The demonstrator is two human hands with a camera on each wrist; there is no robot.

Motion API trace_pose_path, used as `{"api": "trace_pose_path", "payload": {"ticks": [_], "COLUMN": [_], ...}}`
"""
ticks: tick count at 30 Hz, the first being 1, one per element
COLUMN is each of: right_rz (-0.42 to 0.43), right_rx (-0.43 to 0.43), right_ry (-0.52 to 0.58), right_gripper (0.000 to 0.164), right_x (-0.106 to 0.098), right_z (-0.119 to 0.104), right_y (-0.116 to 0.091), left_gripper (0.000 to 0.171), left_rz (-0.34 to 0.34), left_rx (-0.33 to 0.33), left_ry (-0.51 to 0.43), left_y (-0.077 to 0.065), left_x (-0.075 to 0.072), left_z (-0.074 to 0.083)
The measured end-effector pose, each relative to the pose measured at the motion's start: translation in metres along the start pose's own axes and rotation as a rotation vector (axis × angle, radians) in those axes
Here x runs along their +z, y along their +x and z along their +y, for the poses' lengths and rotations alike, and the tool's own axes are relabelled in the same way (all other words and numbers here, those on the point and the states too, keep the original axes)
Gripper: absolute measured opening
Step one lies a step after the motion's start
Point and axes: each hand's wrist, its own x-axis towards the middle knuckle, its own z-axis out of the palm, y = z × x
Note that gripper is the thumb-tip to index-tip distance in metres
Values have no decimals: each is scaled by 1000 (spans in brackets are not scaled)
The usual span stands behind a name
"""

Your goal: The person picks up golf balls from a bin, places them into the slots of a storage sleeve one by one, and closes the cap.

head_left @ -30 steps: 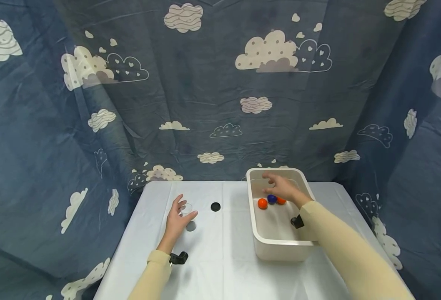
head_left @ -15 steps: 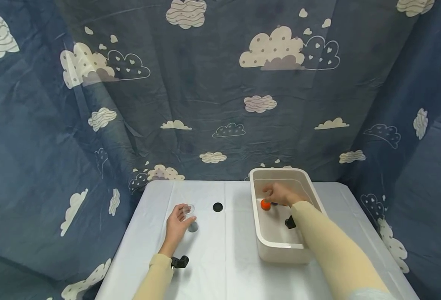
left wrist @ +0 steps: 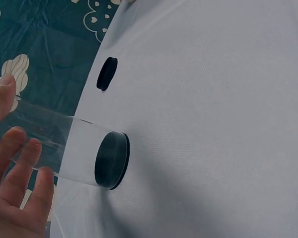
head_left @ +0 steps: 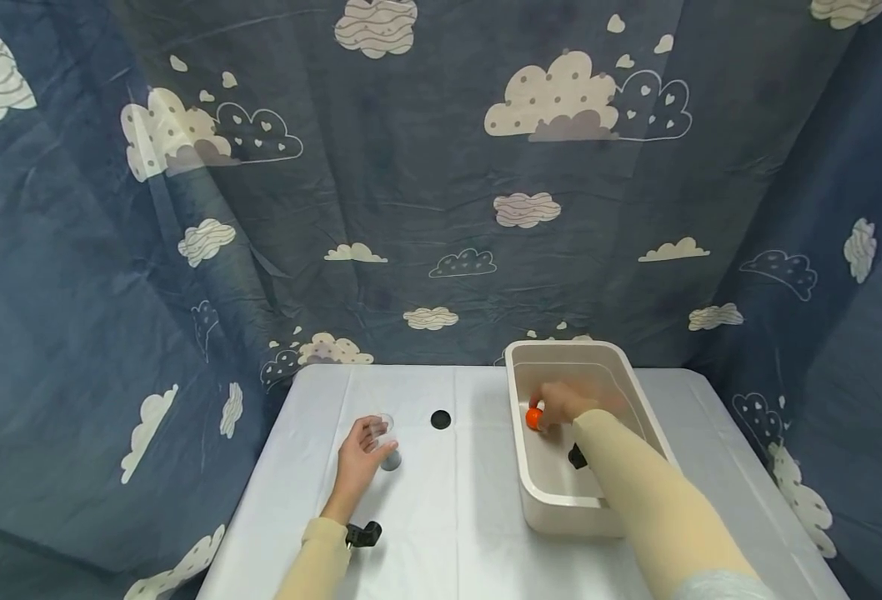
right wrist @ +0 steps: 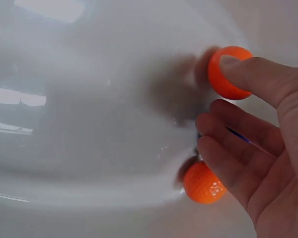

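Observation:
My left hand (head_left: 357, 458) is around an upright clear cylindrical container (left wrist: 82, 146) with a dark base, thumb on one side and fingers on the other. Inside the pale plastic bin (head_left: 572, 521), my right hand (head_left: 563, 402) reaches low among the balls. In the right wrist view its thumb overlaps one orange ball (right wrist: 230, 74). The loosely bent fingers (right wrist: 233, 163) lie over a blue ball (right wrist: 239, 135), mostly hidden behind them. A second orange ball (right wrist: 203, 182), dimpled like a golf ball, lies beside the fingers, close to the bin's wall.
A round black lid-like disc (head_left: 441, 419) lies on the white-covered table (head_left: 418, 533) between container and bin. Dark blue cloud-print curtains (head_left: 381, 208) hang behind and at both sides. The bin's raised rim surrounds my right hand.
My right hand has lowered into the bin onto the balls, covering the blue one in the head view. My left hand has closed around the clear container. The head view has shifted slightly.

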Motion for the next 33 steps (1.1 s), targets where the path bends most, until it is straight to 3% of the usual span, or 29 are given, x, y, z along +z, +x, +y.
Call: {"api": "trace_pose_path", "payload": {"ticks": [5, 10, 14, 19, 25, 33], "right_rz": [-46, -54, -83, -85, -101, -68], "right_rx": [8, -40, -28, 21, -34, -115], "right_ry": [65, 50, 29, -41, -56, -19], "right_gripper": [39, 35, 33, 32, 33, 33], "right_x": [11, 16, 9, -3, -15, -32], "right_z": [4, 7, 2, -4, -7, -7], "right_y": [8, 8, 0, -9, -13, -19], "left_gripper": [41, 41, 43, 49, 53, 49], "left_rz": [-30, -49, -60, -41, 37, 32], "left_rx": [-3, -68, -107, -82, -74, -37], "left_ry": [34, 72, 71, 80, 129, 146], "left_y": [-2, -4, -3, -2, -5, -13], "left_x": [-1, -2, -3, 1, 4, 1], "left_z": [-7, -12, -12, -4, 6, 19]}}
